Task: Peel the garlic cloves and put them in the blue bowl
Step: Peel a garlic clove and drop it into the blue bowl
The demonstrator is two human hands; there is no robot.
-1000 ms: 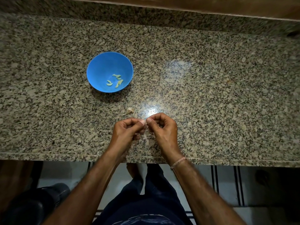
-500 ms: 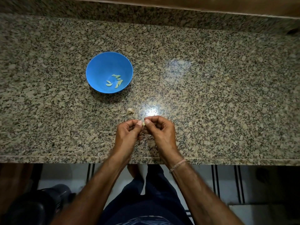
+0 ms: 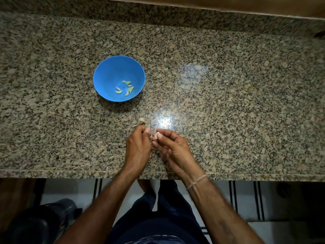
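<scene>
On the granite table [image 3: 228, 106], my right hand [image 3: 175, 148] pinched the garlic clove [image 3: 156, 135], well short of the blue bowl [image 3: 107, 73]. My left hand [image 3: 139, 147] was curled; whether it held skin, I couldn't tell. Peeling well probably meant steady grip, gentle pulls.

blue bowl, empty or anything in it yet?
Not empty. The blue bowl sits upright, and several pale peeled cloves lie at its bottom, toward the right side.
</scene>
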